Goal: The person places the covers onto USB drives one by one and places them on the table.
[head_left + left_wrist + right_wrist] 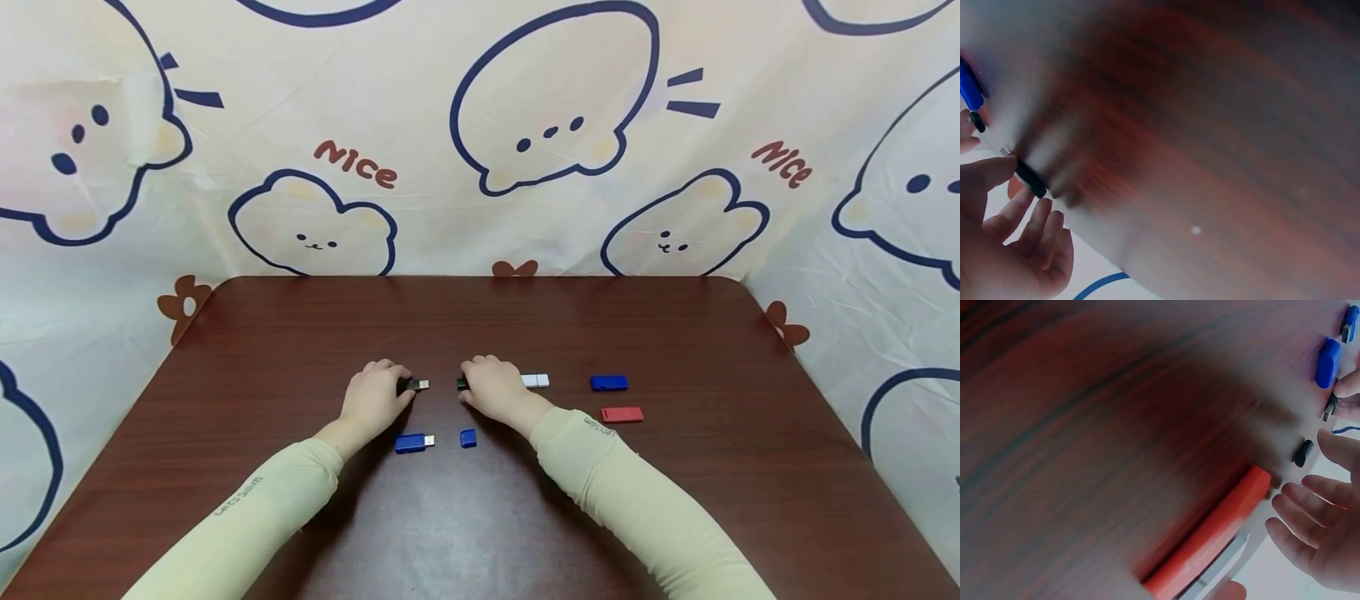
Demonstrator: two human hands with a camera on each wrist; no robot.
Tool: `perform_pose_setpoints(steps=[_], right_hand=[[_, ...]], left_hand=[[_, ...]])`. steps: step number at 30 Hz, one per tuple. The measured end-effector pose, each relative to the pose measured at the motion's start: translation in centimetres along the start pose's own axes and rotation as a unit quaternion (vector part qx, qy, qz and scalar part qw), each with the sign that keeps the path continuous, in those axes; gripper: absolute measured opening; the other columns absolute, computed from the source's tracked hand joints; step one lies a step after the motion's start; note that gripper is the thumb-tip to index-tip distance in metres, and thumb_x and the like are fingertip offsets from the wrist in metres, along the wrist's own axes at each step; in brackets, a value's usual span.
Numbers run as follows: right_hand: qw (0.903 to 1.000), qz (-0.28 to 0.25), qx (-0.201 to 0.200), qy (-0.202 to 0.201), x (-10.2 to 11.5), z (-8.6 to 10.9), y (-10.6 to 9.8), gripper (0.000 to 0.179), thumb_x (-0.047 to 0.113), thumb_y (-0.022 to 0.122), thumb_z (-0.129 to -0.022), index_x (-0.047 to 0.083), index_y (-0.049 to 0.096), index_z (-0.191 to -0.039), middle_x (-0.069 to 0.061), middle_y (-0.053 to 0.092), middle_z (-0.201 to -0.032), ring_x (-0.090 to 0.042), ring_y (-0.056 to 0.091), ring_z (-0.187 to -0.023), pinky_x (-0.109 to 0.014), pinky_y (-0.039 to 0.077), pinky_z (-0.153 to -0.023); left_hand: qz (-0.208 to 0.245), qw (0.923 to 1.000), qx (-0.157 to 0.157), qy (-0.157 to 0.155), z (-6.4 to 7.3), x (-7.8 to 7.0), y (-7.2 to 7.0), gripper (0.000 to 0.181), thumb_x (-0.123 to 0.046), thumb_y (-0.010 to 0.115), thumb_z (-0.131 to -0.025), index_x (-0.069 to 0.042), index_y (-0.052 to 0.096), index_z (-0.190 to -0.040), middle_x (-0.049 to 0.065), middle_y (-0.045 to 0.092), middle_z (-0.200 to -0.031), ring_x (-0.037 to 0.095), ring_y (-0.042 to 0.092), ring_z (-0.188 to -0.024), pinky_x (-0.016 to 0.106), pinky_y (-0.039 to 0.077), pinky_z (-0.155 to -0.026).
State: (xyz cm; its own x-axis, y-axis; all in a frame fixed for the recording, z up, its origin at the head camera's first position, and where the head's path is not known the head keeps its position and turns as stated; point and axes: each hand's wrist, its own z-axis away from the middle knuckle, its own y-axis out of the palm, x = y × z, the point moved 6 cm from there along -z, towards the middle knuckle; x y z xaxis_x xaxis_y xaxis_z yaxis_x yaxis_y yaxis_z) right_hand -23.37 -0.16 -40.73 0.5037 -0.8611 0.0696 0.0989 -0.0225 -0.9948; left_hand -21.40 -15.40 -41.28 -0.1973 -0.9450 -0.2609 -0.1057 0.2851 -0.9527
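Note:
My left hand (372,397) pinches a black USB stick (1030,178) between thumb and finger, its metal plug pointing right toward my other hand. The right hand (495,390) hovers low at a small black cap (1303,453). In the right wrist view, its fingers are spread and loosely bent, and the cap lies just past the fingertips, with a slight gap. Nearer the body, an uncapped blue USB stick (410,443) lies with its plug to the right, and a blue cap (468,438) sits to its right.
Partly hidden behind the right hand is a white USB stick (535,381). Farther right lie another blue stick (609,383) and a red one (622,415). The brown table (480,317) meets a patterned cloth (420,217) at its back and sides.

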Motion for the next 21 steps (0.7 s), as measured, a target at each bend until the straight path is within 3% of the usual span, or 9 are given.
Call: perform_pose_setpoints(steps=[6, 11, 16, 21], right_hand=[[0.9993, 0.036, 0.000, -0.008, 0.8, -0.5, 0.0, 0.027, 0.031, 0.067, -0.086, 0.015, 0.067, -0.107, -0.003, 0.064, -0.101, -0.020, 0.060, -0.095, -0.035, 0.053, -0.074], [0.9987, 0.029, -0.040, -0.014, 1.2, -0.5, -0.3, 0.006, 0.018, 0.067, -0.084, 0.015, 0.070, -0.089, -0.002, 0.066, -0.090, -0.019, 0.064, -0.085, -0.033, 0.054, -0.068], [0.9990, 0.010, -0.044, -0.005, 1.1, -0.6, -0.1, 0.007, 0.015, 0.068, -0.084, 0.012, 0.067, -0.090, -0.004, 0.067, -0.088, -0.019, 0.066, -0.085, -0.033, 0.054, -0.066], [0.9994, -0.006, -0.035, -0.004, 1.0, -0.6, 0.0, 0.011, 0.015, 0.069, -0.082, 0.010, 0.063, -0.089, -0.005, 0.068, -0.087, -0.020, 0.066, -0.084, -0.034, 0.054, -0.066]], left_hand=[[-0.005, 1.0000, 0.000, 0.007, -0.1, -0.4, -0.2, 0.019, -0.019, 0.072, -0.079, -0.007, 0.071, -0.094, 0.011, 0.067, -0.095, 0.030, 0.060, -0.091, 0.045, 0.049, -0.075], [-0.009, 0.9999, 0.001, 0.008, -0.3, -0.4, -0.1, 0.017, -0.019, 0.073, -0.078, -0.008, 0.071, -0.091, 0.010, 0.067, -0.093, 0.029, 0.061, -0.091, 0.045, 0.049, -0.075], [-0.003, 0.9999, 0.009, 0.004, -0.4, -0.5, -0.2, 0.014, -0.020, 0.074, -0.077, -0.010, 0.068, -0.085, 0.007, 0.067, -0.086, 0.027, 0.063, -0.085, 0.043, 0.050, -0.072], [0.016, 0.9990, 0.034, -0.023, -0.7, -0.1, -0.1, 0.014, -0.019, 0.074, -0.077, -0.012, 0.065, -0.084, 0.006, 0.067, -0.083, 0.023, 0.063, -0.080, 0.041, 0.050, -0.067]])
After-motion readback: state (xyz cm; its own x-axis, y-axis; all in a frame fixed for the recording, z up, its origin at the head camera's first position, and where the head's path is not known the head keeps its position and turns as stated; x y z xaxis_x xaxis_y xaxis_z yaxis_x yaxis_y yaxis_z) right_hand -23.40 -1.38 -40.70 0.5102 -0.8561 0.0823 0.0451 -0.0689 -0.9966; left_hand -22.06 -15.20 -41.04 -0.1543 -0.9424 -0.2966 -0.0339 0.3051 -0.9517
